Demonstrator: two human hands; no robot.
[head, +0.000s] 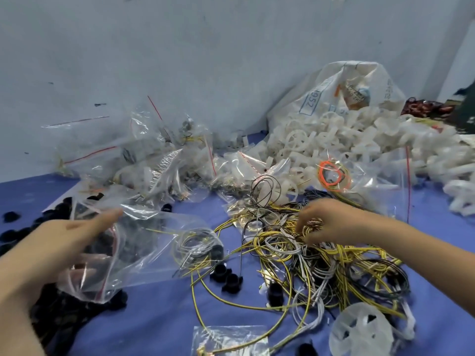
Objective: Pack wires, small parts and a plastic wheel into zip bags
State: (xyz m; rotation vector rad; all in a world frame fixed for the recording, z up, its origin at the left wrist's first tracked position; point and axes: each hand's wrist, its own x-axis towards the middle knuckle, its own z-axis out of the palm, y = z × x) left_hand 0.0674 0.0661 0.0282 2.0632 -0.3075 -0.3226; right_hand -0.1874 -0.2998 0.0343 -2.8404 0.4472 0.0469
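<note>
Right hand (325,222) pinches a small wire coil (312,225) from the tangle; the zip bag (144,242), gripped by the left hand (64,245), lies at its 9 o'clock.

Left hand (64,242): at eight o'clock, fingers inside the mouth of a clear zip bag (144,242), holding it open.
Bag contents: coiled white and yellow wires (195,246) and a black part at its far end.
Right hand (331,222): at three o'clock, fingertips pinching a small coil in the wire tangle (321,258).
Wire tangle: yellow, white and black loops spread from centre toward four o'clock.
Plastic wheel (361,330): white, at five o'clock, touching the tangle's edge.
Black parts (227,276): loose near six o'clock; more piled at seven.
White wheel heap (347,140): at one o'clock, against the wall.
Filled bags (144,155): at eleven o'clock.
Table (159,317): blue cloth.
</note>
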